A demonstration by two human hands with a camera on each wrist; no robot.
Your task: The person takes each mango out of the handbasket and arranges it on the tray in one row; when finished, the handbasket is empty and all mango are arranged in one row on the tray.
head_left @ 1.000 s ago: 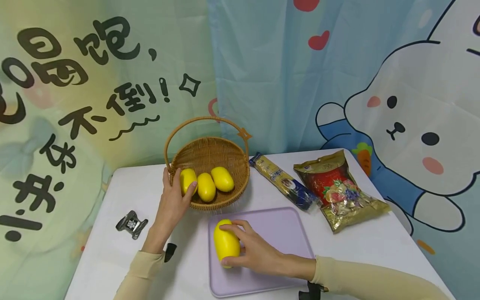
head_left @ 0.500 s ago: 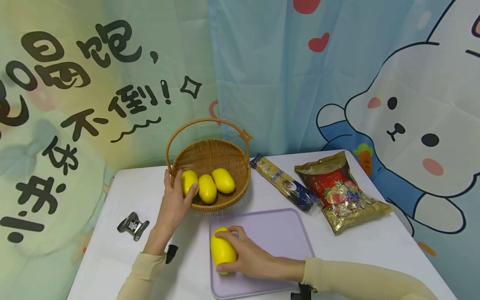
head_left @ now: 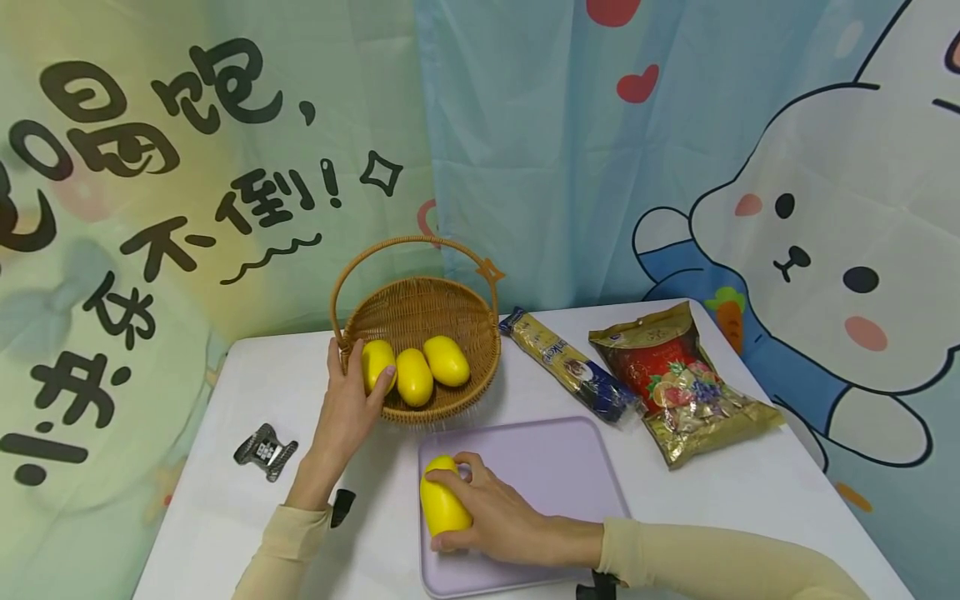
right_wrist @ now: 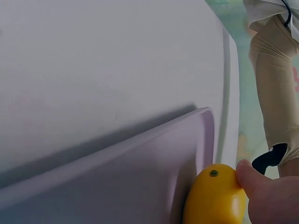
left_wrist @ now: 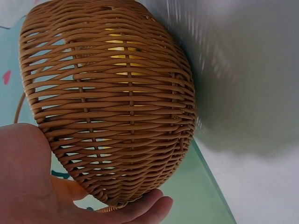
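Note:
My right hand (head_left: 510,518) grips a smooth yellow mango (head_left: 446,504), thumb at its near end and fingers at the far end. The mango is at the left side of the lilac tray (head_left: 558,467). In the right wrist view a dark green stem spot shows on the mango (right_wrist: 215,200), with the thumb against it near the tray corner. Behind the tray stands a brown wicker basket (head_left: 420,304) with a tall handle; 3 yellow mangoes (head_left: 415,379) lie inside. My left hand (head_left: 348,408) holds the basket's left rim, its fingers partly hidden behind the weave (left_wrist: 112,93).
Right of the basket lies a long gold-and-blue packet (head_left: 573,367). Beside it is a red-and-gold bag with fruit pictures (head_left: 678,383). A small black wrapped piece (head_left: 266,452) lies on the white table (head_left: 202,517) at the left. A printed curtain (head_left: 510,167) hangs behind.
The right hand, holding the mango, has shifted slightly left and nearer to me over the tray, and the mango has tilted a little. The left hand and basket stay in place.

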